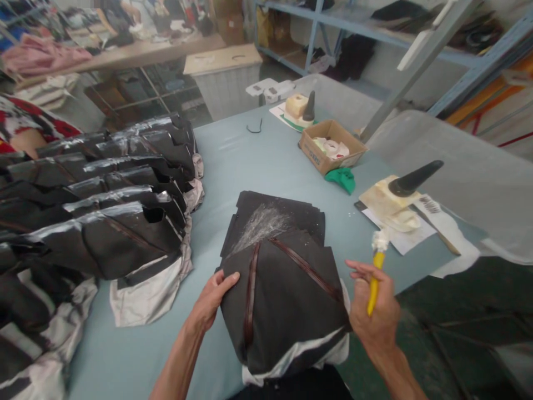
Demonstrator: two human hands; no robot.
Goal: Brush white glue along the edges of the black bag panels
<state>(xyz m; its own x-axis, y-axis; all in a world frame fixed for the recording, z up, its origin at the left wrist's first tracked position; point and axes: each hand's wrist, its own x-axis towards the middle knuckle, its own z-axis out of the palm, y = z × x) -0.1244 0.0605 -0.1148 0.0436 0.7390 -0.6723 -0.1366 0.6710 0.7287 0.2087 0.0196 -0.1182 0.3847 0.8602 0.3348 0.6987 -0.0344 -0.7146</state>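
In front of me on the table lies a dark grey bag piece (pixel 295 305) with two brown zipper strips and pale lining at its near end. White streaks and specks mark the dark panel (pixel 275 216) at its far end. My left hand (pixel 213 297) pinches the left edge of the piece, thumb on top. In my right hand (pixel 377 305) is a yellow-handled brush (pixel 376 278), bristles up and coated with a white, paste-like substance. That hand is beside the right edge of the piece; whether it touches it I cannot tell.
Several similar bag pieces (pixel 125 233) lie overlapped at the left, near another person's patterned sleeve (pixel 33 125). To the right are a glue-crusted container (pixel 387 194) with a black spout, a cardboard box (pixel 316 155) and a green cloth (pixel 341 179) on the blue-grey table (pixel 225 144).
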